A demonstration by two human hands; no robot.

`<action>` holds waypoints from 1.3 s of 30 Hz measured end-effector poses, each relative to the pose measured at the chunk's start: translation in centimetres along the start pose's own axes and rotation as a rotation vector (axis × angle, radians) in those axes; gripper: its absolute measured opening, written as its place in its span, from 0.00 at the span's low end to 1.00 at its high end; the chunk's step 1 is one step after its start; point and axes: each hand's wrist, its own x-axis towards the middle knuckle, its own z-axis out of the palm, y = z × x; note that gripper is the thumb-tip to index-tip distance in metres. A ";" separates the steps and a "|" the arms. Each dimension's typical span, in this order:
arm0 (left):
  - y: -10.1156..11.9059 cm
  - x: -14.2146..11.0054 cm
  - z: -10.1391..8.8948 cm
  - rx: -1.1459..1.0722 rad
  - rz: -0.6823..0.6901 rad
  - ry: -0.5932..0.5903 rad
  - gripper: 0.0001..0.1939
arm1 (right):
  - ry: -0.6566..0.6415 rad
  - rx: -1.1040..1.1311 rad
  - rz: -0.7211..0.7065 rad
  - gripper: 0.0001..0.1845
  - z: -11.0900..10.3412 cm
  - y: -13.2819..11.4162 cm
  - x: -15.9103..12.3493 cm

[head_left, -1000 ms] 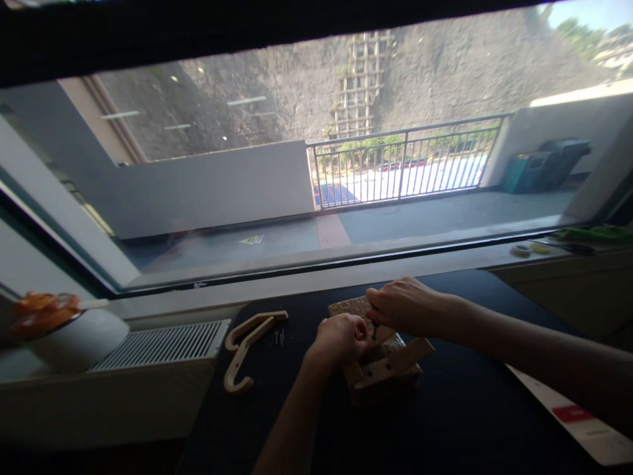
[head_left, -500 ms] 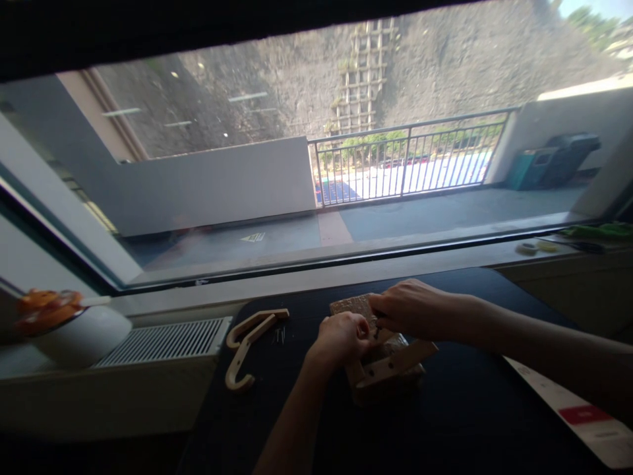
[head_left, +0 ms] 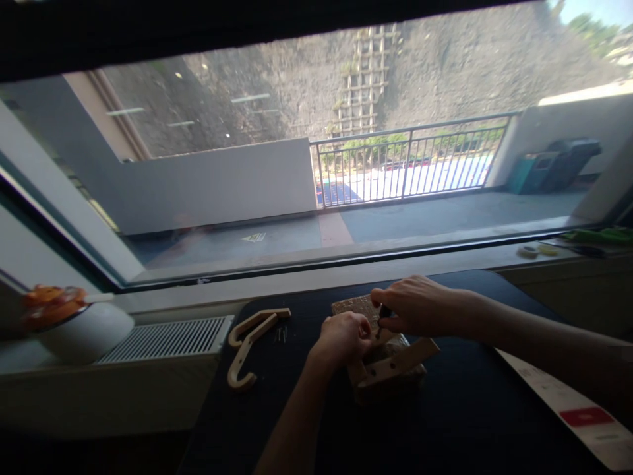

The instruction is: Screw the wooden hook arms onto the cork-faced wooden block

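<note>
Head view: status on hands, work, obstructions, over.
Left hand at pale angular wooden piece, right hand holding slim dark tool. Wooden piece on brown textured block. No blockage seen: pale wooden hooks lie apart, left.

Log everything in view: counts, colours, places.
Slope: 1, grey, outside
Railing: 1, grey, outside
Bins: 2, greenish, outside
Window: 1, dark-framed, ahead
Pot: 1, white, orange-topped, far left
Radiator: 1, white, left
Item: 1, green, far right
Rolls: 2, yellowish, far right
Board: 1, pale, lower right
Table: 1, black, centre
Hooks: 2, tan, table's left
Pins: several, silvery, beside hooks
Block: 1, brown, on table
Strips: at least 2, tan, on block
Tool: 1, dark, above block
Left hand: 1, bare, over block
Right hand: 1, bare, holding tool
</note>
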 end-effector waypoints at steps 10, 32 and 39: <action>0.4 0.0 -0.4 -0.006 -0.035 -0.033 0.10 | -0.037 0.097 -0.075 0.08 0.0 0.4 -0.4; 0.2 -0.1 -0.2 -0.023 -0.029 -0.035 0.10 | -0.033 0.026 -0.021 0.11 -0.9 0.1 -0.7; 0.2 0.0 -0.2 -0.009 -0.036 -0.042 0.11 | -0.081 0.041 -0.058 0.09 -0.7 0.2 -0.5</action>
